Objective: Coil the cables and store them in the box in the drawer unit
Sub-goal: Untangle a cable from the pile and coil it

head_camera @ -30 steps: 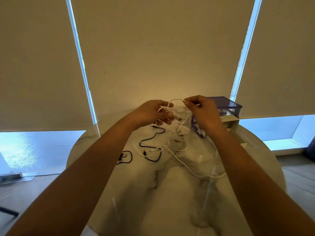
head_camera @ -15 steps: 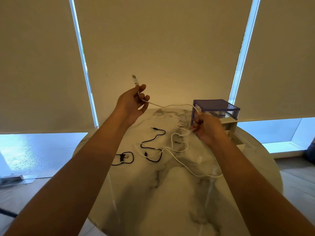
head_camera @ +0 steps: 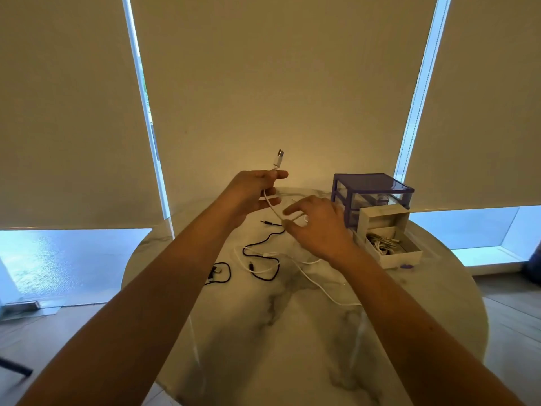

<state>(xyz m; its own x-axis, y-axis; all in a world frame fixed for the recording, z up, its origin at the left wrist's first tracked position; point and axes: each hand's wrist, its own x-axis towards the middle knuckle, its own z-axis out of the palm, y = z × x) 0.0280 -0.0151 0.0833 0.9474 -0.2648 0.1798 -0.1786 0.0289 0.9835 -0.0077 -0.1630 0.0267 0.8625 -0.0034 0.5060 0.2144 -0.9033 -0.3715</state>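
My left hand (head_camera: pixel 253 190) is raised above the table and pinches a white cable (head_camera: pixel 273 208) just below its plug (head_camera: pixel 278 158), which points up. The cable runs down to my right hand (head_camera: pixel 314 227), whose thumb and fingers pinch it a short way along. The rest of this white cable trails over the marble table (head_camera: pixel 292 332) toward my right forearm. A black audio cable (head_camera: pixel 260 244) and a short black cable (head_camera: pixel 219 273) lie loose on the table. The purple drawer unit (head_camera: pixel 371 191) stands at the back right, with an open white box (head_camera: pixel 389 244) holding coiled white cables in front of it.
Roller blinds cover the windows behind the round table. The table edge curves close to the box on the right. A small purple piece (head_camera: pixel 406 266) lies by the box front. Wooden floor surrounds the table.
My right hand has moved left, away from the drawer unit and toward my left hand, sliding along the white cable. The open white box is now in sight.
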